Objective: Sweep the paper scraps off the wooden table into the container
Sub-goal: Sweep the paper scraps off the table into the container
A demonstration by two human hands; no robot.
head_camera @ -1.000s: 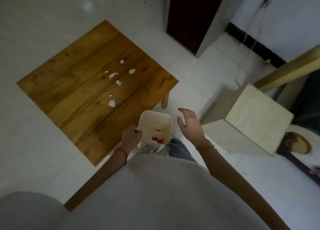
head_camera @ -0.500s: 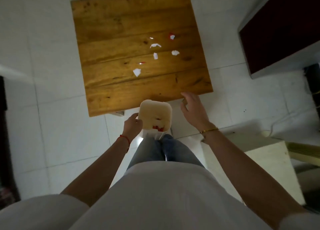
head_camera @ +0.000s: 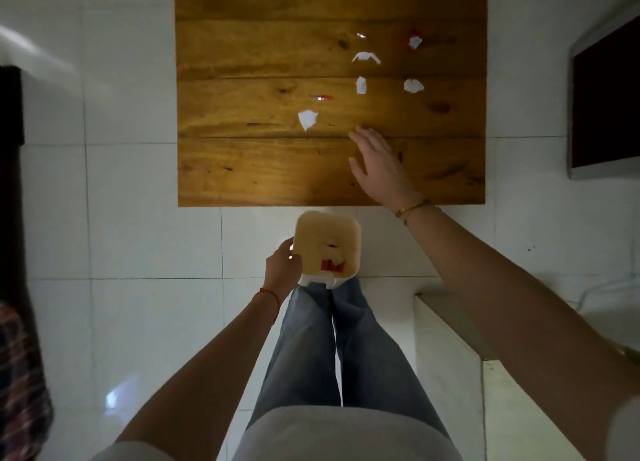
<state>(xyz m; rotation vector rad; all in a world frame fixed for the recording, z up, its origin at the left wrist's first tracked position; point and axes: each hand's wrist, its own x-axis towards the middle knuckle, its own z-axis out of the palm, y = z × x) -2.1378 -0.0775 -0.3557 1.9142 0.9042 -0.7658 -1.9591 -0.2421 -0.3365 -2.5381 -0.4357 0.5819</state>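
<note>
Floor: a pale tiled floor is seen beneath a standing person, whose jeans fill the lower middle of the view.
Counter: a square wooden counter is laid out ahead, its near edge just beyond the container.
Container: a cream square tub, the container, is held below and just short of the counter's near edge; red scraps are already seen lying in its bottom.
Right hand: the right hand is spread flat with fingers apart over the counter's near right part, nothing held; whether the palm touches the wood cannot be told.
Left hand: the left hand is clamped on the container's left wall, thumb over the rim.
Paper scraps: the paper scraps are scattered beyond the right hand, most white, two with red, well apart from one another and from the near edge.
Step judged: the reach before a first sweep is being made, and none of the visible scraps has yet been gathered.
Risk one: scraps may be dropped to the floor if the container is left short of the edge or to the left of the sweep line.
Risk two: light pieces may be flicked sideways or slipped between spread fingers if the sweep is made quickly.
Risk three: the far red scrap may be missed by a short stroke.
</note>
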